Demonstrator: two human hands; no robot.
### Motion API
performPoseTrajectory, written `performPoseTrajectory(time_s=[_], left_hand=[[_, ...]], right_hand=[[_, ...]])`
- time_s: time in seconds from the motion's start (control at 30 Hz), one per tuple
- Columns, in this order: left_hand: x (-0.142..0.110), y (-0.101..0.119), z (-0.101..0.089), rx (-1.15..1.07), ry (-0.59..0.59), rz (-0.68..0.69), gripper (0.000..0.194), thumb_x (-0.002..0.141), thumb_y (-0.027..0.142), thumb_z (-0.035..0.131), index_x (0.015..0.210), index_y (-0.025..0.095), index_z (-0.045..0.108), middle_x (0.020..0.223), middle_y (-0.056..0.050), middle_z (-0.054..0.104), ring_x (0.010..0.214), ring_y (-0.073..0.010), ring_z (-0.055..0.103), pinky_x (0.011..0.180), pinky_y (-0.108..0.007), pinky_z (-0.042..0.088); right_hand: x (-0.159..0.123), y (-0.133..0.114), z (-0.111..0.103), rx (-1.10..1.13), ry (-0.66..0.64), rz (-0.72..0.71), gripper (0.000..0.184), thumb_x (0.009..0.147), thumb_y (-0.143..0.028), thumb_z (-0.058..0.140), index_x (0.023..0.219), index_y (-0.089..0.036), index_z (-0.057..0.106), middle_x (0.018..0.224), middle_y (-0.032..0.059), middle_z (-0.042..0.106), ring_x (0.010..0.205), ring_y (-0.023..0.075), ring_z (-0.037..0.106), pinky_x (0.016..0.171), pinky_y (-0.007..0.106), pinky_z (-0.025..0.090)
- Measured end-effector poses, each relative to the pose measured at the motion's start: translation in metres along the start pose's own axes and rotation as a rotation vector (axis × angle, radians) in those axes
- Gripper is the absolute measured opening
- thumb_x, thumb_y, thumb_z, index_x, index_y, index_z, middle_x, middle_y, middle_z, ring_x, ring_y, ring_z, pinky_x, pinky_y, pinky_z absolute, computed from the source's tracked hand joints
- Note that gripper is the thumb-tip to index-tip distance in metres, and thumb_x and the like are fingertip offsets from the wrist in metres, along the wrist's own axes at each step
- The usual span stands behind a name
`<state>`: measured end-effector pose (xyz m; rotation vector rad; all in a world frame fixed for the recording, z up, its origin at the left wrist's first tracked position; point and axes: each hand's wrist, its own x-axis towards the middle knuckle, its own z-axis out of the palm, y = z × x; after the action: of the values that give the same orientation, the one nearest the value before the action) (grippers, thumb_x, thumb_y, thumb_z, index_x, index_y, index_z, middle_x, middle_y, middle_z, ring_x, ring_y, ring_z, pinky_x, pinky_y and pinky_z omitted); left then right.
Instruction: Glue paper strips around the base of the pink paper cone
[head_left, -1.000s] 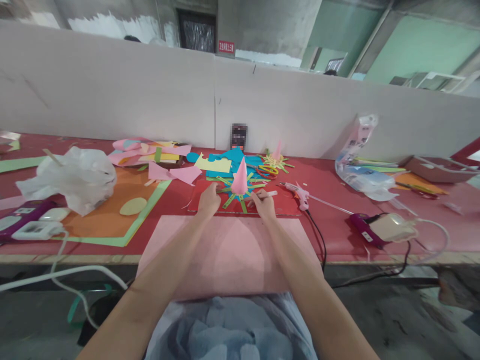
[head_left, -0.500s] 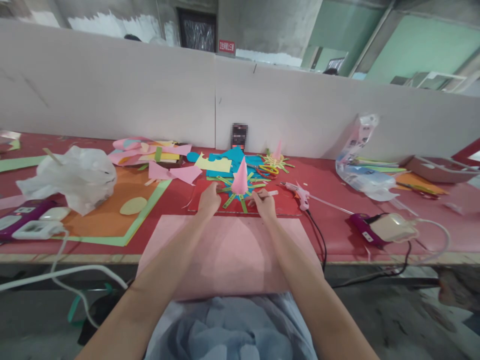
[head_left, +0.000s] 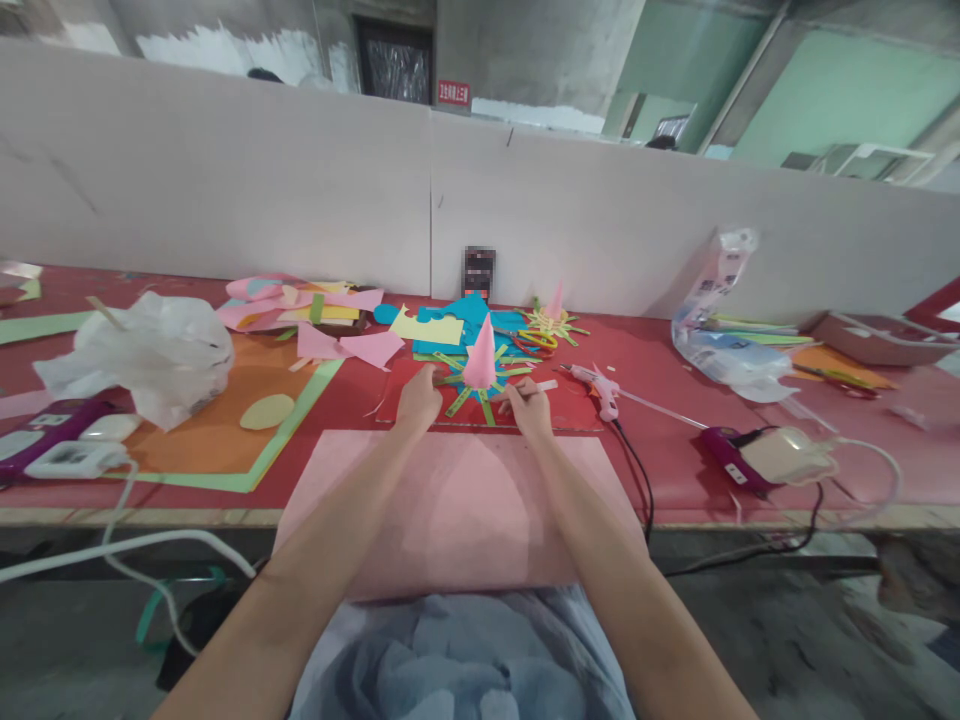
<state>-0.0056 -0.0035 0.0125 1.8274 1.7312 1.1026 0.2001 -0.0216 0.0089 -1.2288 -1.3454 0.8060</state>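
A pink paper cone (head_left: 481,358) stands upright on a blue paper base, ringed by green paper strips (head_left: 459,403) that fan outward and carry small dark marks. It rests on a red board (head_left: 577,412). My left hand (head_left: 420,398) is closed at the craft's left side, its fingertips beside a strip's end; what they pinch, if anything, is hidden. Between the closed fingers of my right hand (head_left: 528,408) is a slim pen (head_left: 550,385), its pale end sticking out to the right. Its other end is near the front right strips.
A pink glue gun (head_left: 601,392) with a black cord lies to the right. Behind the cone are scissors (head_left: 536,342), blue paper and a similar paper craft (head_left: 556,315). A pink sheet (head_left: 465,510) lies in front; a white plastic bag (head_left: 176,350) and power strips (head_left: 731,462) flank the area.
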Motion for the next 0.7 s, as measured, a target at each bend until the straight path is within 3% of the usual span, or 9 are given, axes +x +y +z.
performPoseTrajectory(time_s=[0.33,0.53,0.6,0.7], left_hand=[[0.001,-0.002,0.002,0.002,0.006,-0.002,0.049,0.069,-0.006,0.041,0.110,0.017,0.057,0.114,-0.007,0.065,0.110,-0.0187,0.059,0.096,-0.032,0.045],[0.000,0.004,-0.002,-0.004,0.133,0.098,0.047,0.069,-0.006,0.038,0.103,0.017,0.061,0.115,-0.008,0.062,0.114,-0.0201,0.055,0.101,-0.034,0.043],[-0.002,0.009,-0.002,-0.094,0.095,0.165,0.049,0.068,-0.007,0.036,0.103,0.017,0.061,0.112,-0.006,0.063,0.110,-0.0174,0.058,0.100,-0.032,0.045],[-0.007,0.018,0.001,-0.243,-0.120,0.294,0.056,0.068,-0.009,0.033,0.110,0.018,0.059,0.111,-0.004,0.066,0.105,-0.0136,0.061,0.099,-0.030,0.045]], right_hand=[[0.000,0.000,0.001,-0.011,0.011,0.009,0.026,0.079,-0.041,0.054,0.064,-0.025,0.041,0.053,0.0000,0.065,0.044,0.0164,0.057,0.046,0.027,0.044],[0.000,0.000,0.001,-0.023,0.009,0.004,0.027,0.078,-0.043,0.054,0.063,-0.024,0.042,0.051,-0.0002,0.064,0.044,0.0167,0.057,0.047,0.027,0.045],[0.001,0.001,0.001,-0.001,0.025,0.004,0.027,0.078,-0.044,0.055,0.065,-0.025,0.042,0.053,-0.0002,0.065,0.045,0.0169,0.058,0.048,0.028,0.046],[0.001,-0.001,0.002,0.054,0.048,0.010,0.030,0.076,-0.049,0.056,0.066,-0.025,0.042,0.056,0.0004,0.066,0.045,0.0174,0.058,0.048,0.029,0.048]])
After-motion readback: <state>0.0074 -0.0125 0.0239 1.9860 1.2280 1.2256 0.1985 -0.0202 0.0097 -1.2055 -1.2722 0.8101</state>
